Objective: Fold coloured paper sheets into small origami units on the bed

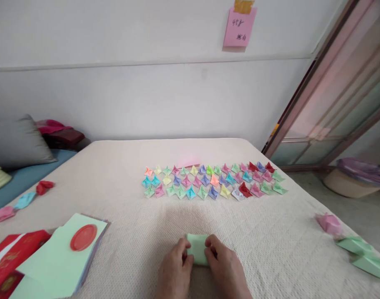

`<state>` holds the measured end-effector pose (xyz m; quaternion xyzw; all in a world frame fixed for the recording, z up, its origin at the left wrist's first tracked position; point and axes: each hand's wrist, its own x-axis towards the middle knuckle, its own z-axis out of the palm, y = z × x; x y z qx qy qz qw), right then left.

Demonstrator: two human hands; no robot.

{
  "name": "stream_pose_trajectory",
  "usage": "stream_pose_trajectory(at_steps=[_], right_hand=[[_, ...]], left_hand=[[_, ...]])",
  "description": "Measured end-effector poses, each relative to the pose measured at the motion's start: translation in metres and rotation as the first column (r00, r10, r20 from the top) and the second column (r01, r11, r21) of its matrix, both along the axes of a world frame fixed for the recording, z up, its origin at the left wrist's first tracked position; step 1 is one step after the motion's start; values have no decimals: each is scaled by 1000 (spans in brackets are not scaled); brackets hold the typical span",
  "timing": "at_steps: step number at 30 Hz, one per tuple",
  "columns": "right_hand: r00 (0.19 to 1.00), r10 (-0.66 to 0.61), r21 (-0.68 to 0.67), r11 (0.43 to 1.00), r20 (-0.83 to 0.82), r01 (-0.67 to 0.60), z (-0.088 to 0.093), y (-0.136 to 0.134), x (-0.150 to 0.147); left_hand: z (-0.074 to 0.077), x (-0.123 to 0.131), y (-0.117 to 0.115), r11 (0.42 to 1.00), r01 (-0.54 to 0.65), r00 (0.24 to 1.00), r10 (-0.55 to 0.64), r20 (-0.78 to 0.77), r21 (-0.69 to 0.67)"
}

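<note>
Landmark: the rows of folded pieces (213, 181), many colours, laid in three lines on the cream cloth (130, 166); every place below is told from them.
Green paper (198, 248): nearer the person than the rows, well apart from them, about under their left half; flat on the cloth.
Left hand (174, 270): fingers curled and closed on the green paper's left edge; thumb tucked in against it.
Right hand (224, 268): fingertips pressed down on the green paper's right edge, closed in a pinch; it mirrors the other hand.
Key relation: the paper lies between the two hands and just ahead of the knuckles; both touch it, neither is nearer; its far edge runs parallel to the rows; fingers cover its sides, so its long axis cannot be told.
Sheet stack (53, 257): pale green, well to the left of the rows and nearer the person; a red disc (83, 237) rests on it; a red packet (12, 253) lies just beyond its left side.
Loose pieces: a red one (44, 187) far left of the rows; a pink one (329, 223) right of them, nearer the person.
Pink note (239, 27): on the wall, high above the rows.
</note>
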<state>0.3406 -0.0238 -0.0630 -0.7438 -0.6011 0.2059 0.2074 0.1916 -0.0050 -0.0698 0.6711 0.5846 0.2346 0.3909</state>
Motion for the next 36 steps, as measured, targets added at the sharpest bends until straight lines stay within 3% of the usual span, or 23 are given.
stream_pose_trajectory(at_steps=[5, 9, 13, 16, 26, 31, 34, 36], right_hand=[[997, 38, 213, 976, 62, -51, -7, -5, -2], [991, 26, 305, 950, 132, -65, -14, -9, -3], [984, 4, 266, 963, 177, -52, -18, -10, -2], [982, 3, 241, 969, 189, -50, -18, -10, -2], [979, -20, 233, 972, 204, -28, -18, -8, -3], [981, -9, 218, 975, 194, -34, -18, -7, -4], [982, 3, 186, 982, 188, -39, -17, -8, -4], [983, 13, 156, 987, 186, -42, -17, -7, -4]], left_hand=[[-9, 0, 0, 994, 42, 997, -35, -63, 103], [-8, 1, -2, 995, 46, 990, -34, -137, 85], [1, 1, -2, 996, 77, 967, -84, -239, -40], [6, 1, -2, 992, 107, 951, -121, -286, -62], [-5, 1, -2, 990, 126, 939, -101, -329, 56], [-2, 2, -5, 985, 138, 919, -90, -384, 101], [-4, 1, -7, 955, 240, 867, -130, -481, 175], [-9, -2, -8, 878, 370, 815, -151, -560, 303]])
